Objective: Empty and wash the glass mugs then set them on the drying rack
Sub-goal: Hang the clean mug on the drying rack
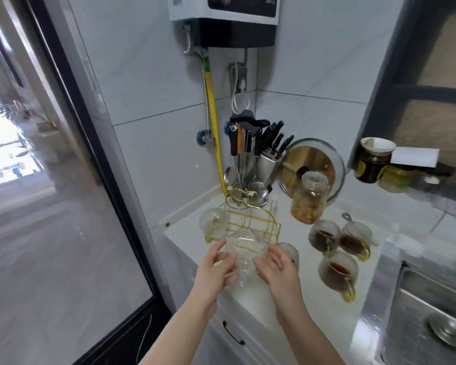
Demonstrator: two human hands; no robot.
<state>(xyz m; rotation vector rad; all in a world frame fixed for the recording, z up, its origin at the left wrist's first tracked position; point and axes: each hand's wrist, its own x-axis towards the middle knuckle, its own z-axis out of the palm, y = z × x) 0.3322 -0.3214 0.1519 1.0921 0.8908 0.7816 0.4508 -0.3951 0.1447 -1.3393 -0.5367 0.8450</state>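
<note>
I hold a clear empty glass mug [241, 259] just in front of the gold wire drying rack [250, 222]. My left hand [216, 267] grips its left side between thumb and fingers. My right hand [277, 270] touches its right side with relaxed, spread fingers. One empty glass mug [212, 225] with a yellow handle hangs on the rack's left side. Another ribbed mug [291, 255] stands behind my right hand, partly hidden. Three mugs holding dark tea [324, 234] [353, 239] [337, 270] stand in a cluster to the right on the white counter [261, 306].
A steel sink [432, 325] lies at the lower right. Behind the rack stand a utensil holder [244, 164], a knife block [270, 159], a glass pot lid [313, 159] and an open jar [309, 198]. A glass sliding door [90, 233] lines the left.
</note>
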